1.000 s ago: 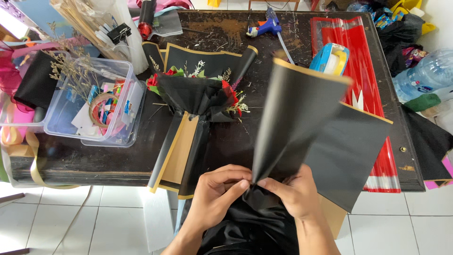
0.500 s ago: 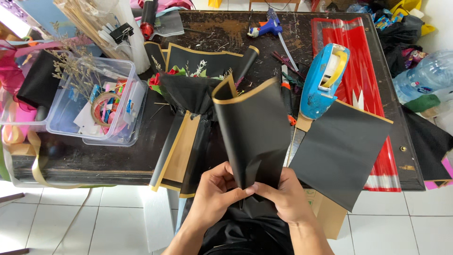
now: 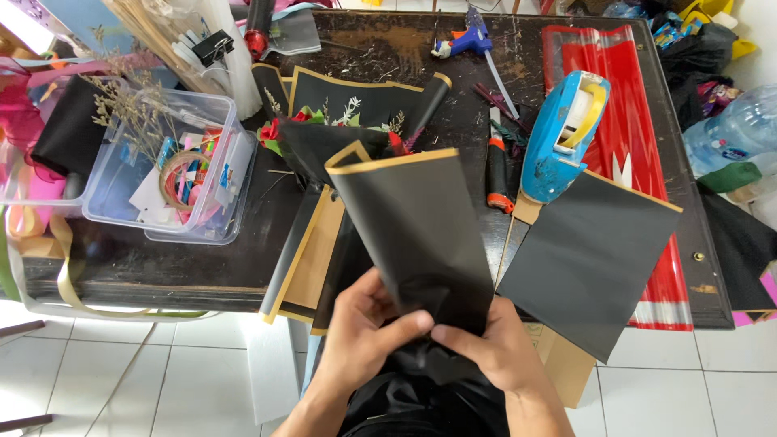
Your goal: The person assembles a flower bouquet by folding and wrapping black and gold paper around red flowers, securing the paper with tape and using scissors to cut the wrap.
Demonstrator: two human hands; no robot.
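Both hands, the left hand (image 3: 368, 332) and right hand (image 3: 494, 352), pinched the bottom edge of a black gold-edged wrapping sheet (image 3: 417, 226) at the table's (image 3: 146, 263) 6 o'clock side. It looked light, thin, springy and easily creased; best gripped at its gathered base.
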